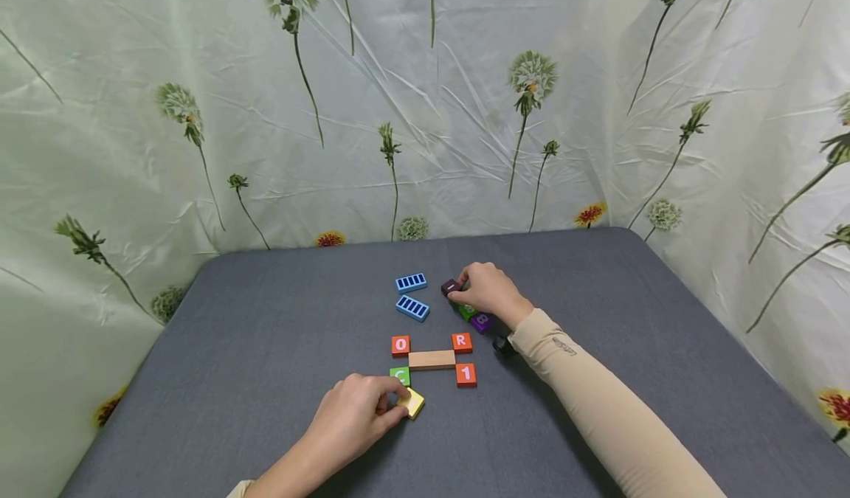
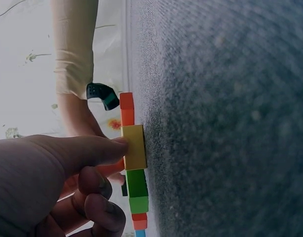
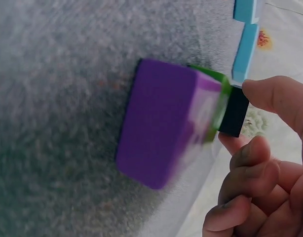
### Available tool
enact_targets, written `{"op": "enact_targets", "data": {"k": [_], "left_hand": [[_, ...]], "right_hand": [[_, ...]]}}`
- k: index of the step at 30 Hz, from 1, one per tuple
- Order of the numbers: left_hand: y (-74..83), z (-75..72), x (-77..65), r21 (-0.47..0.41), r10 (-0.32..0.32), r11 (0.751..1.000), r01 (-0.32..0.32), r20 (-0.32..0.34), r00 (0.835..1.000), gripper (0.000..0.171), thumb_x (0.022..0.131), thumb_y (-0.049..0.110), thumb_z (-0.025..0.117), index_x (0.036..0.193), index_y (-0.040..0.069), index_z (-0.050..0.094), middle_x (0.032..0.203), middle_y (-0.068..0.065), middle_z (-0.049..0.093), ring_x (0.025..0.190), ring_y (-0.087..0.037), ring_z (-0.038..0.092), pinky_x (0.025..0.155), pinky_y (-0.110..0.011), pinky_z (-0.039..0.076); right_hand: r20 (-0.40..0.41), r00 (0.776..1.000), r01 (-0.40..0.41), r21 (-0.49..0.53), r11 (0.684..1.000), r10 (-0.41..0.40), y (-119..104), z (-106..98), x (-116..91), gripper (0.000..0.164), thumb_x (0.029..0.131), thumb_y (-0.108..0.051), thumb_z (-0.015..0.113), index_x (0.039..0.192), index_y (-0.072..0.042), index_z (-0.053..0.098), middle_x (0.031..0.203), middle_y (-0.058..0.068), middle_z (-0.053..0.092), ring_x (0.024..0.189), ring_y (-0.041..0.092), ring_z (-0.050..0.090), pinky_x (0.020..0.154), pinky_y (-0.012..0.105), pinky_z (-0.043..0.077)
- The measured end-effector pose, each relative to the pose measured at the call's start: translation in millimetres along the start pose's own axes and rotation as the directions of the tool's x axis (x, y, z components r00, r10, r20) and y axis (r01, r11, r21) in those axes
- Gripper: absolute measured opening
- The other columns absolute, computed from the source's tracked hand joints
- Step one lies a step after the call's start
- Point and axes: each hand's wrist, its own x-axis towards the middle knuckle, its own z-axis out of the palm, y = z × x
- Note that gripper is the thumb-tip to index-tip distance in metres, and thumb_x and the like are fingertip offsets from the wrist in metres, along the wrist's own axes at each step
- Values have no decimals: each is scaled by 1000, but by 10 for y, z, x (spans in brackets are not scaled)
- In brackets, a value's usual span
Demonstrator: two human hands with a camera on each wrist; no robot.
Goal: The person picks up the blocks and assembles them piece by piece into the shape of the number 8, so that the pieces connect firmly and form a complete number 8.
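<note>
My left hand (image 1: 355,413) pinches a yellow block (image 1: 415,403) between thumb and finger, close by the green tile marked C (image 1: 401,375). In the left wrist view the thumb presses on one side of the yellow block (image 2: 135,147), which stands at the cloth. My right hand (image 1: 491,291) holds a dark block (image 1: 450,288) with a pale mark, at the far end of a short row. That row has a green block (image 1: 468,312), partly hidden by the fingers, and a purple block (image 1: 481,323). The right wrist view shows the dark block (image 3: 234,111) between thumb and finger.
A plain wooden bar (image 1: 432,360) lies between red tiles marked O (image 1: 401,346), R (image 1: 462,343) and 1 (image 1: 466,375). Two blue slotted blocks (image 1: 413,308) lie further back. A dark device (image 2: 103,95) sits at my right wrist. Grey cloth covers the table (image 1: 265,336).
</note>
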Motion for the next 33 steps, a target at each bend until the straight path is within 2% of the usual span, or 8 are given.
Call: {"op": "enact_targets", "data": {"k": [4,10,22,33], "left_hand": [[-6,1,0,4,13,1000,-13,-11,1000,11,86,21,90,92,24,81,60,16,45,53,1,35,51,-22,28],[-9,-1,-4,8,15,1000,-14,-18,1000,12,86,23,91,92,25,81,60,17,46,53,2,36,50,-22,30],[13,-16,24,4,-34,999,34,48,998,16,85,27,92,94,22,80,63,13,50,55,-2,41,52,-22,31],[21,-4,13,11,-20,1000,20,36,999,17,84,27,93,92,22,79,62,14,49,55,0,40,52,-22,31]], "right_hand": [[-3,1000,29,22,999,-29,30,-40,-61,36,97,-37,79,114,-6,75,95,8,75,69,14,60,60,27,45],[-20,996,87,50,995,-86,70,-91,-180,36,96,-38,80,114,-6,76,77,3,64,62,12,54,57,27,40],[-14,985,171,94,981,-171,79,-152,-500,36,95,-35,81,116,-5,76,74,0,62,59,9,52,56,26,39],[-33,970,241,121,963,-239,119,-186,-774,30,93,-31,83,109,-7,77,72,-2,61,60,10,50,56,26,40]]}}
